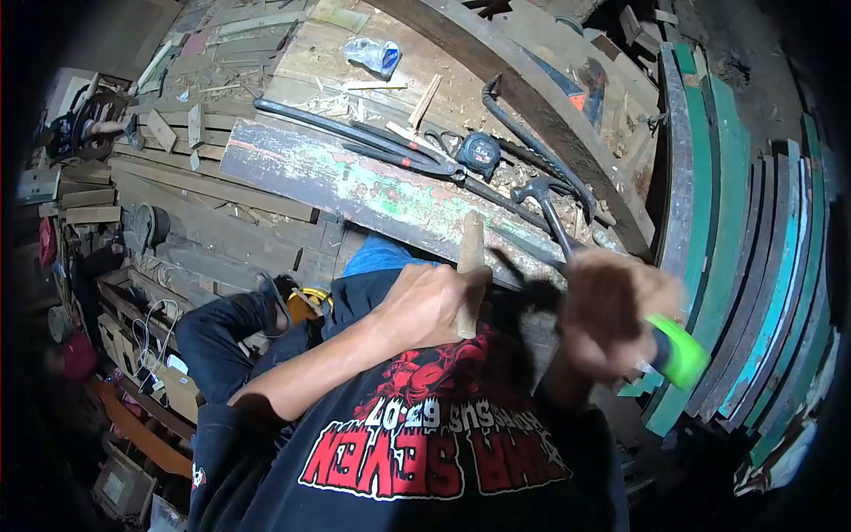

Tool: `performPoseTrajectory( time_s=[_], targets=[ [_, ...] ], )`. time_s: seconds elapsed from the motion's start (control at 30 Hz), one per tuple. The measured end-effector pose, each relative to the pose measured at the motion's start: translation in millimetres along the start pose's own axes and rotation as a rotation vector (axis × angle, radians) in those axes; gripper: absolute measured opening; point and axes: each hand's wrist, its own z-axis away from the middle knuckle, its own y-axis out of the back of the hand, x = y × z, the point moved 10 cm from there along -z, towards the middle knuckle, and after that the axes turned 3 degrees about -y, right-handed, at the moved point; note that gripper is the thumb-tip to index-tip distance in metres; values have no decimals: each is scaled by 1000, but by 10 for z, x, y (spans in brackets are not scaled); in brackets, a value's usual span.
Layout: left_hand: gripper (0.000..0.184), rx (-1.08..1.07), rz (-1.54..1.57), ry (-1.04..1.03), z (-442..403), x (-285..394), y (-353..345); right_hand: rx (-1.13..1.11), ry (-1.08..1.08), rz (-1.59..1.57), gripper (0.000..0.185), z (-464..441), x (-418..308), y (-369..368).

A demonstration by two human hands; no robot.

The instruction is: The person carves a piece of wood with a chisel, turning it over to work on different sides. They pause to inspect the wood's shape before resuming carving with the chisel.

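My left hand (pixel 424 300) is closed around a short piece of wood (pixel 471 248), which stands up past the fingers near the front edge of a worn, paint-flecked plank (pixel 341 182). To the right, my right hand (pixel 612 310) is blurred by motion and closed around a tool with a bright green and black end (pixel 681 353). What kind of tool it is stays hidden by the hand. Just beyond that hand a claw hammer (pixel 542 197) lies on the plank, the lower end of its handle hidden. Long-handled pincers (pixel 403 160) and a black tape measure (pixel 479 155) lie beside it.
A curved timber (pixel 541 106) arches over the far right of the bench, with a twisted metal bar (pixel 536 146) next to it. A handsaw (pixel 581 93) lies behind. Long green boards (pixel 722 177) stand at right. Another person (pixel 84 129) sits far left.
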Motion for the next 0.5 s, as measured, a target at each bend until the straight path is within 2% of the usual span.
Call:
performPoseTrajectory(
  time_s=[0.07, 0.1, 0.13, 0.17, 0.23, 0.3, 0.37, 0.4, 0.47, 0.5],
  targets=[
    [42, -8, 1, 23, 0, 29, 45, -85, 14, 391, 25, 201, 565, 94],
    [42, -15, -7, 34, -13, 25, 78, -204, -94, 331, 30, 167, 606, -75],
    [43, -9, -14, 53, -31, 6, 102, -162, -79, 326, 34, 118, 675, -55],
    [43, 15, -24, 19, -13, 27, 94, 20, -124, 220, 32, 54, 720, 44],
    [43, 81, -44, -43, 15, 34, 71, 76, -33, 38, 32, -133, 381, 125],
    [42, 46, -4, -8, 37, -5, 28, -64, 49, -64, 32, -295, -183, -115],
    [41, -29, -17, 40, -14, -8, 16, -63, 40, -107, 31, -325, -363, -127],
    [36, 22, -35, 9, -7, 6, 34, -80, 77, -275, 26, -246, -199, -24],
    [34, 53, 4, 6, -33, 21, 97, 43, -169, 216, 28, 64, 635, 254],
    [34, 60, 27, 6, -22, 31, 98, -22, -171, 349, 29, 46, 812, 153]
  ],
)
